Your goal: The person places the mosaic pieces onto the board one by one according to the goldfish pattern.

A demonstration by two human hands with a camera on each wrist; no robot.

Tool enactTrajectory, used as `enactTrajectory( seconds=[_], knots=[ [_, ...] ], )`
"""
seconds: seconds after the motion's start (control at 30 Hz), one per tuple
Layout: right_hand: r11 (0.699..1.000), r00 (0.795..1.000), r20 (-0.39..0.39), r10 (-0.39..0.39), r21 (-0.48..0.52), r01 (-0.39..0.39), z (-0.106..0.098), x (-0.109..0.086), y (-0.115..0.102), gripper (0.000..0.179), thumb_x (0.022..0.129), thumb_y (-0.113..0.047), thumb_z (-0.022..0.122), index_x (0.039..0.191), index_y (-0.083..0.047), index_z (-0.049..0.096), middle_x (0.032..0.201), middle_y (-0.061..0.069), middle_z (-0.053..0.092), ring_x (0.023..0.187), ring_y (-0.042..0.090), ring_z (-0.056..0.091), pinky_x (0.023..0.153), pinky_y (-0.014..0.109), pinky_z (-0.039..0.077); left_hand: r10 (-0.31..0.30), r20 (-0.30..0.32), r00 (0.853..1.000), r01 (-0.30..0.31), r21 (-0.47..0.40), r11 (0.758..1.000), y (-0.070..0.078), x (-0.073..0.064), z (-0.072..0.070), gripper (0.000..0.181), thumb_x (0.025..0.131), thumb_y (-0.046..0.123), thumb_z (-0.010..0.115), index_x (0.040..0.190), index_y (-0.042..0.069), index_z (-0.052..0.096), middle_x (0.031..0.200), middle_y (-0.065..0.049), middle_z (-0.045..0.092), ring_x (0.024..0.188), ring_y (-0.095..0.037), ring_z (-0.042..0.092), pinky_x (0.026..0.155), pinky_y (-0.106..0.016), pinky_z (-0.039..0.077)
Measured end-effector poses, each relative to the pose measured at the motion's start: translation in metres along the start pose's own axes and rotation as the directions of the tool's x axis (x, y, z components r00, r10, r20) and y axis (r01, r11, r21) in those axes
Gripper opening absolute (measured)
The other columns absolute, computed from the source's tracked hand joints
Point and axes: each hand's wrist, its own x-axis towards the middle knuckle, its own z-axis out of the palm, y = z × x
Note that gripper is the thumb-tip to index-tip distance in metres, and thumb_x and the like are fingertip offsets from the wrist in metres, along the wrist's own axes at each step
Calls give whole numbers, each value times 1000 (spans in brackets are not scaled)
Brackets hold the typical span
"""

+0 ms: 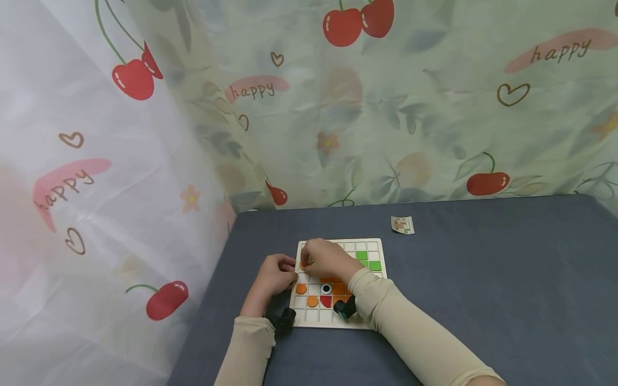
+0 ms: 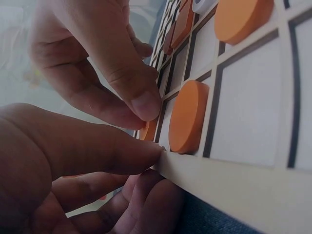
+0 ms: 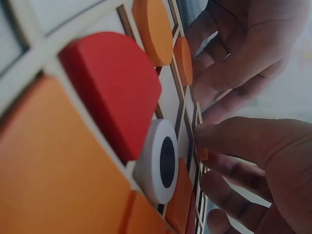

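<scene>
A white grid board [image 1: 300, 316] lies on the table, its left edge between my left hand's thumb and curled fingers. My left hand [image 1: 274, 276] grips that edge. Reaching over the board's upper left, my right hand [image 1: 328, 257] pinches a small orange disc [image 2: 148, 130] down at a cell by the edge. Loose-set in nearby cells are an orange disc [image 1: 301, 289] and another orange disc [image 1: 313, 301]. A white-and-black eye piece [image 3: 167, 161] sits beside a red rounded piece [image 3: 112, 92] and several orange pieces. My right hand and sleeve hide part of the grid.
Green squares [image 1: 375, 266] fill cells at the board's upper right. A small printed card [image 1: 403, 225] lies behind the board on the dark table [image 1: 492, 279]. Patterned cloth [image 1: 425, 107] hangs behind and on the left. Black wrist cameras [image 1: 345, 309] sit close over the board's front.
</scene>
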Motion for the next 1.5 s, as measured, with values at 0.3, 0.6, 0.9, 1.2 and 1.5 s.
enactTrajectory(
  seconds=[0.3,0.6,0.9,1.2,1.5],
  knots=[
    [1000,1000,-5,-16,-13,16,1,-1,-1,7,95,-14,78,99,-13,84,101,2,78,87,14,68,82,34,59,12,6,1000,-12,-3,1000,0,2,0,32,90,1,75,122,-2,71,102,-16,69,81,-22,69,68,-35,63],
    [1000,1000,-10,4,-3,-4,-3,-8,3,11,96,-17,76,104,-15,83,109,1,77,91,14,66,82,35,58,6,13,1000,-6,-3,1000,-1,4,2,31,90,1,75,121,-1,71,102,-15,69,80,-22,69,68,-35,63],
    [995,996,-87,18,97,-10,-32,-47,16,11,98,-22,77,106,-15,81,111,3,70,84,12,64,79,33,58,-3,13,1000,3,-1,1000,-1,9,4,31,90,3,76,120,-1,71,102,-15,69,81,-22,67,67,-33,62],
    [997,987,-157,46,61,-37,-53,-94,47,16,100,-25,75,111,-16,79,115,0,68,90,12,62,79,34,55,12,18,1000,-13,7,1000,-4,12,0,34,89,2,76,122,-1,70,103,-16,69,81,-23,69,67,-35,63],
    [998,964,-259,54,-3,-56,-60,-130,80,17,97,-23,78,111,-14,78,107,0,69,79,7,57,67,28,50,27,5,1000,-27,116,993,-2,8,-6,36,90,11,79,123,1,71,104,-13,69,84,-23,66,69,-34,59]
  ],
)
